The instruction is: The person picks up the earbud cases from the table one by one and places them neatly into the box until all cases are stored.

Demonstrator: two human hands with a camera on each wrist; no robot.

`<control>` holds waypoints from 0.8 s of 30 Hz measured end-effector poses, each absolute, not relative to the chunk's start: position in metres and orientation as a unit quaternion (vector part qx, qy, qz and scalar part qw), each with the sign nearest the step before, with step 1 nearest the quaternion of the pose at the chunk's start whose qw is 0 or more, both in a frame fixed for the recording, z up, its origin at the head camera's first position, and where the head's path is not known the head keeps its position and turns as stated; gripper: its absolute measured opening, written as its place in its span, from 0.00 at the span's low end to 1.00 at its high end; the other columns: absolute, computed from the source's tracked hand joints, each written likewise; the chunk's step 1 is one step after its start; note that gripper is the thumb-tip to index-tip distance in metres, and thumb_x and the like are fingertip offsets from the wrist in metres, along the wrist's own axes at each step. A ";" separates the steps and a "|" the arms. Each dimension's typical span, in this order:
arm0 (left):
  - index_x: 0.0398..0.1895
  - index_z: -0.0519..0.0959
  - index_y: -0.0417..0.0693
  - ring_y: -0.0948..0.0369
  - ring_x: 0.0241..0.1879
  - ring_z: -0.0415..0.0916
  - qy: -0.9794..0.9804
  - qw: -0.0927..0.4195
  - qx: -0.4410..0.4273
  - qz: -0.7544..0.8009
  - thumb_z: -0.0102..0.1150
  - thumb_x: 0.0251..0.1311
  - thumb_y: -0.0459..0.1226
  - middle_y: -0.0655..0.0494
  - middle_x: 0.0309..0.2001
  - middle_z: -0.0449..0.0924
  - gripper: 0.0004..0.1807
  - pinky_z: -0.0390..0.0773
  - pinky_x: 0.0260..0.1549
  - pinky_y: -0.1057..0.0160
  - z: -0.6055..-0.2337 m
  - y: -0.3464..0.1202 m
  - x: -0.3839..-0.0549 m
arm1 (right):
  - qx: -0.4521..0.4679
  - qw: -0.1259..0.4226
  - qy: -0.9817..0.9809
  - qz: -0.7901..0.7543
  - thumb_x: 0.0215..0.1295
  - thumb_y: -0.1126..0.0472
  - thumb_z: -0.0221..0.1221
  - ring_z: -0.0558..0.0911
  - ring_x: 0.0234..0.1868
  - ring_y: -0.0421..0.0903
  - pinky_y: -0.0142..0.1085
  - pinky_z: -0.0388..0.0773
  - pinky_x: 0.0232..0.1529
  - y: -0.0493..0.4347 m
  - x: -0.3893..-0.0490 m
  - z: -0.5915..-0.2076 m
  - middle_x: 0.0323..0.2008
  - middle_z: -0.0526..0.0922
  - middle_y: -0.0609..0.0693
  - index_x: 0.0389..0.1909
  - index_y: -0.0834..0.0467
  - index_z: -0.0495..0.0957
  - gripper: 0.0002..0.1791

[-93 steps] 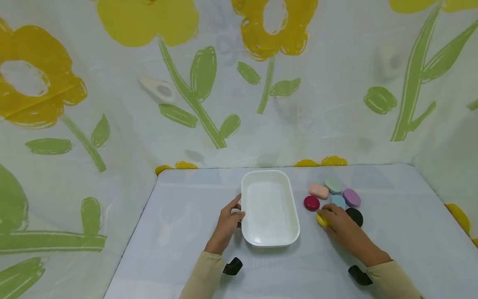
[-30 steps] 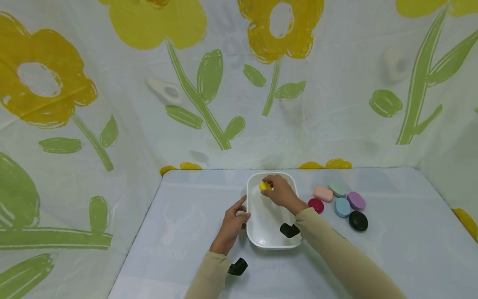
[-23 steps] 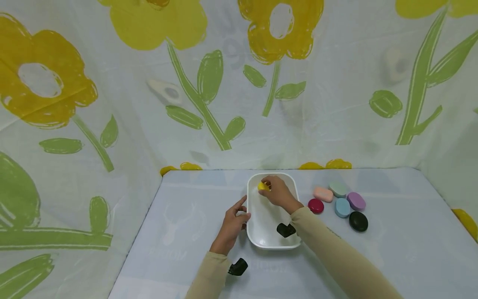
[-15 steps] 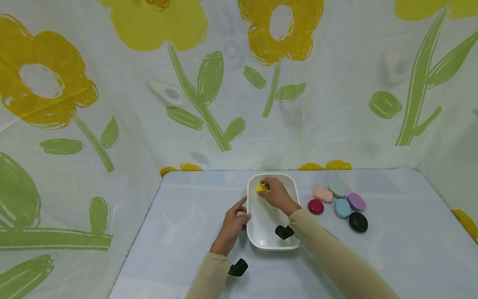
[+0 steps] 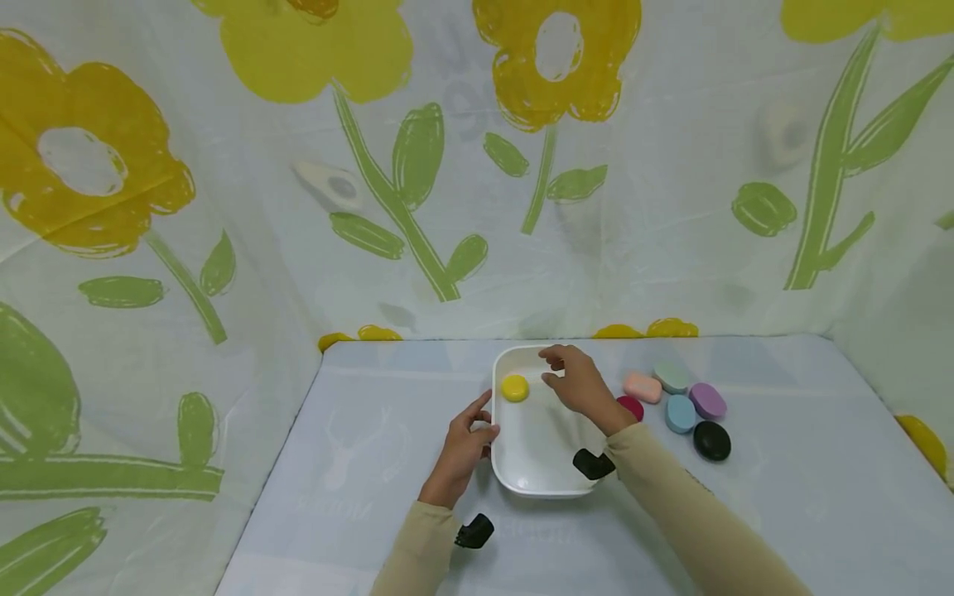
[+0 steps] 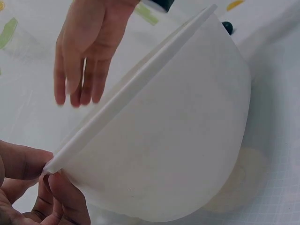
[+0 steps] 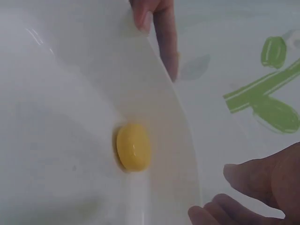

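Note:
A yellow rounded bar, like a soap (image 5: 514,387), lies inside the white basin (image 5: 540,447), near its left wall; the right wrist view shows this yellow bar (image 7: 134,147) closer. My left hand (image 5: 462,451) pinches the basin's left rim, thumb on one side and fingers on the other, as the left wrist view shows of the left hand (image 6: 51,192). Above the basin hovers my right hand (image 5: 585,387), apart from the bar, its fingers loosely bent with nothing between them. In the left wrist view the right hand's (image 6: 89,47) fingers are fairly straight.
Right of the basin lie several similar bars: pink (image 5: 643,387), pale green (image 5: 671,377), purple (image 5: 707,401), light blue (image 5: 680,414) and black (image 5: 711,440). A red one (image 5: 631,406) is partly hidden by the right wrist. A flower-printed curtain (image 5: 656,248) rises behind the table.
My right hand picked up the yellow bar from the group, carried it left into the basin and let go. It has since moved up and right. My left hand stays on the rim.

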State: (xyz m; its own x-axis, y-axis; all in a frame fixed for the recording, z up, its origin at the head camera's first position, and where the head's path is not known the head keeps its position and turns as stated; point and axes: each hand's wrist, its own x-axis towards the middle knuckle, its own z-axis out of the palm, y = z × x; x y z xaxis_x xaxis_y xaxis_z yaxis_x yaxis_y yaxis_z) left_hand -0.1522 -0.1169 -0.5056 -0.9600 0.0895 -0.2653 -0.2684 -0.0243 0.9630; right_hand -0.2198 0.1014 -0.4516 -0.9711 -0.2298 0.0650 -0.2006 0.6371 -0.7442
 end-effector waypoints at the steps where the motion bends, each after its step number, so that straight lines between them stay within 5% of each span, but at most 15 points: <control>1: 0.81 0.66 0.47 0.61 0.31 0.68 0.689 0.125 -0.066 0.711 0.57 0.72 0.27 0.47 0.51 0.66 0.35 0.74 0.31 0.65 -0.505 -0.117 -0.152 | -0.118 0.015 0.903 -0.414 0.72 0.72 0.62 0.82 0.58 0.64 0.55 0.80 0.61 0.106 -0.218 -0.449 0.57 0.80 0.67 0.63 0.70 0.78 0.20; 9: 0.81 0.65 0.47 0.60 0.32 0.67 0.691 0.123 -0.069 0.709 0.57 0.72 0.27 0.48 0.51 0.66 0.35 0.75 0.31 0.65 -0.504 -0.115 -0.154 | -0.088 -0.013 0.907 -0.411 0.72 0.74 0.60 0.79 0.61 0.68 0.58 0.79 0.62 0.151 -0.201 -0.442 0.60 0.78 0.71 0.65 0.72 0.75 0.22; 24: 0.81 0.66 0.48 0.60 0.31 0.67 0.687 0.127 -0.071 0.712 0.56 0.73 0.26 0.46 0.52 0.66 0.35 0.74 0.30 0.65 -0.508 -0.115 -0.154 | 0.012 0.047 0.927 -0.372 0.70 0.72 0.65 0.76 0.63 0.70 0.60 0.78 0.62 0.201 -0.177 -0.480 0.63 0.75 0.71 0.68 0.70 0.73 0.27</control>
